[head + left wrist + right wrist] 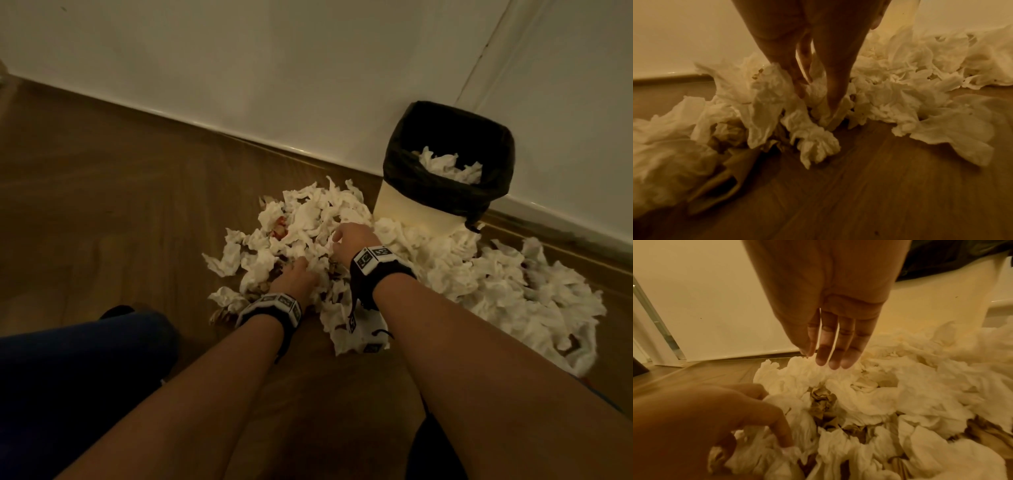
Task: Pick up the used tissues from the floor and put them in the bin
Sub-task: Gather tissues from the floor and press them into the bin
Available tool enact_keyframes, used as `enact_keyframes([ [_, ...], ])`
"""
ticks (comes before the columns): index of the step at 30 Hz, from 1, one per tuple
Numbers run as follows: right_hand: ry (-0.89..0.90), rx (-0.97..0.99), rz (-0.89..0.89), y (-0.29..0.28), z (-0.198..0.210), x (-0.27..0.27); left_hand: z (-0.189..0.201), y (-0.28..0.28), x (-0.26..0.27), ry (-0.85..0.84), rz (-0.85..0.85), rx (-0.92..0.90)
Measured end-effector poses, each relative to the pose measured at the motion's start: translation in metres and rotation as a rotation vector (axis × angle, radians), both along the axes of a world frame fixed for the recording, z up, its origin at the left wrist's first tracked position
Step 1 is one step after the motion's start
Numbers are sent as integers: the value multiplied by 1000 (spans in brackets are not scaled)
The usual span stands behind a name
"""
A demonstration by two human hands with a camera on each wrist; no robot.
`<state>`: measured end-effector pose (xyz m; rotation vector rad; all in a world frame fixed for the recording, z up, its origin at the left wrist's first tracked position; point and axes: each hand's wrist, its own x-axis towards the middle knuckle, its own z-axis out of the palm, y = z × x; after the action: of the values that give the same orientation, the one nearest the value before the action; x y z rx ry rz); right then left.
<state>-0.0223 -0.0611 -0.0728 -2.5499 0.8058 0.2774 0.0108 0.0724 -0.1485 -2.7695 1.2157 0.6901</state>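
Note:
A big heap of crumpled white tissues [308, 219] lies on the wooden floor, spreading right past the bin [407, 209]. The bin is cream with a black liner and stands against the wall, with a few tissues [448, 164] inside. My left hand [294, 277] reaches down into the near side of the heap. In the left wrist view its fingers and thumb [813, 97] dig in around a wad of tissue. My right hand [346, 236] hovers over the middle of the heap. Its fingers are straight, with the fingertips [830, 360] just touching the top tissues.
Brown crumpled paper [731, 178] is mixed in under the tissues. A white wall with a skirting board [205, 126] runs behind the heap. My knee in blue trousers [85, 359] is at the lower left. Bare wooden floor [102, 205] stretches to the left.

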Motion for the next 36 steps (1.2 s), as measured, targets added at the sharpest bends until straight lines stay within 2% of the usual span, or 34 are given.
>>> enact_keyframes([
  [2,-19,-8,-9,-2,1,0,6,-3,6,7,-25,45],
  [4,-30,-11,-19,-4,2,-1,15,-5,12,52,19,22],
  [7,-19,1,-35,-5,2,-5,25,-3,19,161,209,-167],
  [12,46,60,-15,0,-4,-9,31,8,24,268,607,-610],
  [17,166,128,107,12,-14,-10,32,19,38,359,815,-670],
  [19,151,140,117,19,-22,-10,28,24,40,354,843,-704],
  [21,158,53,174,29,-34,-11,25,28,40,364,880,-727],
  [24,158,-103,267,43,-51,-14,20,33,42,328,861,-618],
  [27,199,-147,313,60,-66,-16,17,39,45,278,806,-523],
  [31,157,-84,257,69,-77,-19,15,47,44,283,751,-484],
  [36,36,-38,188,65,-68,-11,18,53,44,243,723,-501],
])
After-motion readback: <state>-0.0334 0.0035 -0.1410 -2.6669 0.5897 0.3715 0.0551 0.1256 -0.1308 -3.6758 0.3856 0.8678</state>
